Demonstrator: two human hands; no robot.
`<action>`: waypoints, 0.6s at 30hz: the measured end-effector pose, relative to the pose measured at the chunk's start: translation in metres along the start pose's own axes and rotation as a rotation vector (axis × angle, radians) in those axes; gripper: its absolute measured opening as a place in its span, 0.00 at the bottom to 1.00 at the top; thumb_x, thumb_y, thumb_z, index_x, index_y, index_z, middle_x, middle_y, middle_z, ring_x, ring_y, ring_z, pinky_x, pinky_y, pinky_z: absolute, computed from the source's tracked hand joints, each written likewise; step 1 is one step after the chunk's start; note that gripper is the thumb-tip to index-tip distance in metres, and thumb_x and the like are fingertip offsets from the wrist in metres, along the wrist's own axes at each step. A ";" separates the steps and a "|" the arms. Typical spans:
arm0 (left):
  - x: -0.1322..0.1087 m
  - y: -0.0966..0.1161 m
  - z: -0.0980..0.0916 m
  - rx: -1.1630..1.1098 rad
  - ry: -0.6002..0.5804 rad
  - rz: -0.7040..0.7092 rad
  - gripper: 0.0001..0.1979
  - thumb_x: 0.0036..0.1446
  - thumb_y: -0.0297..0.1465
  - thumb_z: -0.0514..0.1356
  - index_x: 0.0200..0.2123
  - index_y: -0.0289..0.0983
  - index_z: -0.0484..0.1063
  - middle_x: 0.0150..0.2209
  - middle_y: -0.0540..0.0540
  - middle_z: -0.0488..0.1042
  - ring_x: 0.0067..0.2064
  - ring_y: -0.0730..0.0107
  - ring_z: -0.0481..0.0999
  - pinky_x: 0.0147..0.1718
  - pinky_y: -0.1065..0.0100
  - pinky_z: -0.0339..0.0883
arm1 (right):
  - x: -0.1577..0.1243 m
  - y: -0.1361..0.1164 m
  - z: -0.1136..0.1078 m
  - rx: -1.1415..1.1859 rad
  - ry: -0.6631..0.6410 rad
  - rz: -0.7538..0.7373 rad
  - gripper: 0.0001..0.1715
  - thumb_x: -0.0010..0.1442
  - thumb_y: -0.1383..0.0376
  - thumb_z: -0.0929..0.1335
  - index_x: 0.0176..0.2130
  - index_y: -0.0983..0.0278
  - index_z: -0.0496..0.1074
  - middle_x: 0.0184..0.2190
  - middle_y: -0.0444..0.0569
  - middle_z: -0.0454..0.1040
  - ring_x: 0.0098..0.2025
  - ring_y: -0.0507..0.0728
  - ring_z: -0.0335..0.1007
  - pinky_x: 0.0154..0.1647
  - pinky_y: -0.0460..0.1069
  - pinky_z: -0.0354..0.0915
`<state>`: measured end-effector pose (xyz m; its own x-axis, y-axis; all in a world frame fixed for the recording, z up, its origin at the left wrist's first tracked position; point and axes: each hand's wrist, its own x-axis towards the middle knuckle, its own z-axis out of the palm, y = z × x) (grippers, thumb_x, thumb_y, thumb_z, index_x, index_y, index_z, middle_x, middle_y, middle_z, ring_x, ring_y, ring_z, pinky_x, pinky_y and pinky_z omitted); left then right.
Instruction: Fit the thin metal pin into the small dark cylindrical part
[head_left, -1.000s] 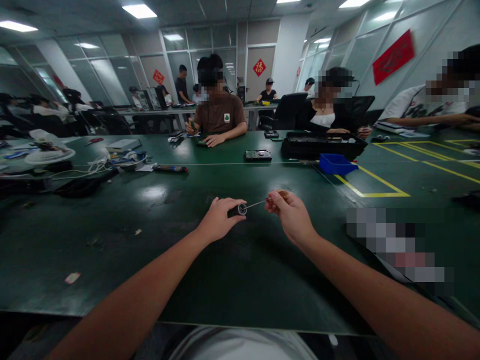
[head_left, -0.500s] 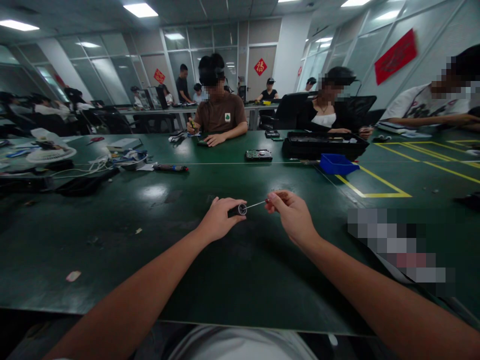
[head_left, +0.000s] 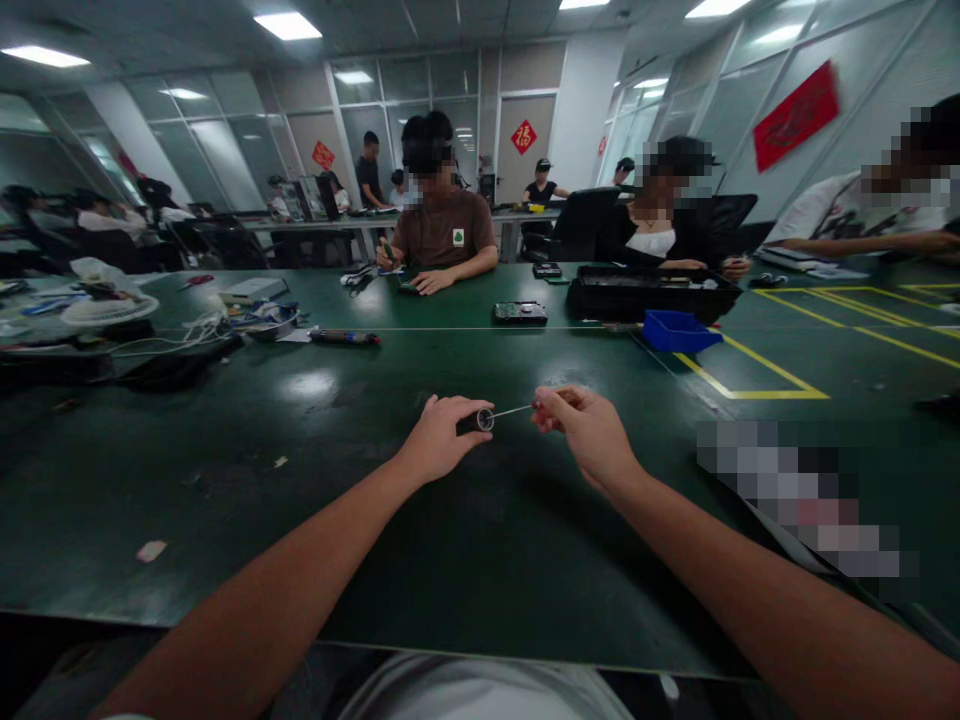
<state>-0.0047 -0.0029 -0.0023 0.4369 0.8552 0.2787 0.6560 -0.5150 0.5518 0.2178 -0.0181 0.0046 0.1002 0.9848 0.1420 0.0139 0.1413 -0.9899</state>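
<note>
My left hand (head_left: 441, 438) is closed round a small dark cylinder (head_left: 485, 420), with thumb and fingertips on its sides. Its round end, with a pale rim, faces right. From that end a thin metal rod (head_left: 513, 411) runs to my right hand (head_left: 585, 428). The fingers of that hand are pinched on the rod's other end, where something reddish-brown shows between the fingertips. How far the rod reaches into the cylinder is hidden. Both hands are just above the green table (head_left: 465, 560).
Beyond my hands lie a hard drive (head_left: 520, 313), a blue bin (head_left: 681, 332) and a black tray (head_left: 652, 292). An electric screwdriver (head_left: 345, 337) and tangled cables (head_left: 206, 325) lie to the left. Co-workers sit across the table. A blurred-out sheet (head_left: 795, 500) is at right.
The whole view has shifted slightly. Both hands keep almost the same hold and place, with the rod still at the cylinder's end.
</note>
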 end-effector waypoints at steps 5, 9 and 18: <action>0.000 0.002 0.000 -0.016 0.010 -0.005 0.19 0.60 0.34 0.64 0.55 0.44 0.73 0.53 0.45 0.77 0.57 0.55 0.72 0.64 0.41 0.48 | 0.002 0.004 0.001 0.081 0.033 0.139 0.20 0.51 0.50 0.75 0.30 0.64 0.76 0.24 0.48 0.76 0.26 0.54 0.70 0.32 0.51 0.67; 0.000 0.000 0.001 -0.007 0.011 -0.011 0.19 0.60 0.34 0.64 0.55 0.45 0.73 0.54 0.45 0.76 0.58 0.54 0.71 0.65 0.40 0.46 | 0.002 0.004 0.001 0.020 0.036 0.089 0.20 0.52 0.50 0.74 0.30 0.64 0.76 0.22 0.46 0.74 0.25 0.53 0.68 0.29 0.50 0.64; 0.000 -0.004 0.001 0.031 0.011 -0.020 0.19 0.60 0.33 0.64 0.55 0.45 0.73 0.54 0.45 0.76 0.59 0.54 0.71 0.65 0.37 0.42 | -0.009 -0.005 0.002 -0.239 -0.115 -0.188 0.12 0.59 0.56 0.69 0.36 0.61 0.76 0.25 0.45 0.74 0.28 0.55 0.70 0.31 0.50 0.64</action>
<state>-0.0067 -0.0010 -0.0057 0.4166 0.8660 0.2766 0.6832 -0.4990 0.5332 0.2150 -0.0272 0.0085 -0.0395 0.9505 0.3083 0.2564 0.3079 -0.9162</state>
